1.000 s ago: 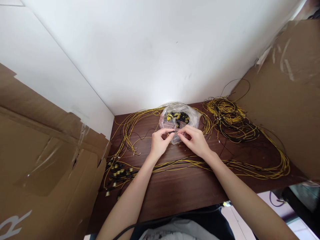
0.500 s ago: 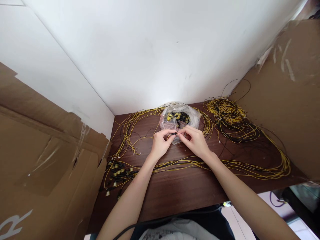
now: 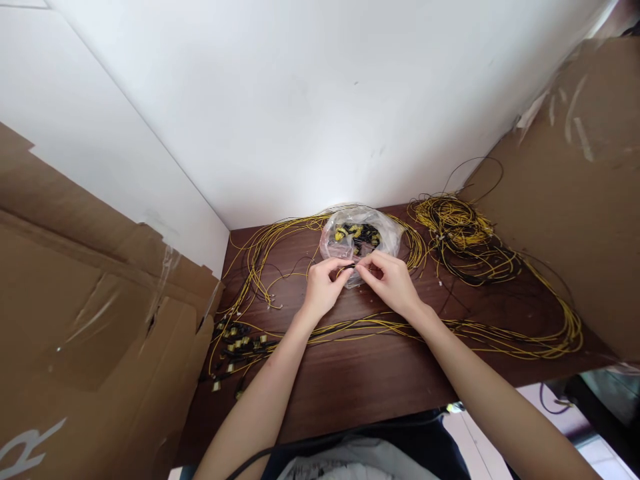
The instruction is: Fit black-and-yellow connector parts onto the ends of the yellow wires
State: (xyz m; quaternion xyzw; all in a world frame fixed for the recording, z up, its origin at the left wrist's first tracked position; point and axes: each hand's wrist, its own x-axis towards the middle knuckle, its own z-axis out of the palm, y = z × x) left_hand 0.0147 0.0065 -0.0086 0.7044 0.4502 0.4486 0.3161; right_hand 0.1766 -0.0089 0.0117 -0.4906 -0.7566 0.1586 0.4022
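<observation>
The small black piece (image 3: 350, 267) sits between both hands' fingertips, probably pinched there because it offers so little to hold. The left hand (image 3: 323, 287) is closed on it; the right hand (image 3: 393, 285) pinches at its other end, whether on the piece or a wire I cannot tell. Just beyond the grip stands the plastic bag (image 3: 393, 235) of black-and-yellow parts (image 3: 364, 233), likely for short reaches. The forearms converge on the grip, reaching over the wire bundle (image 3: 373, 326) nearer the body.
</observation>
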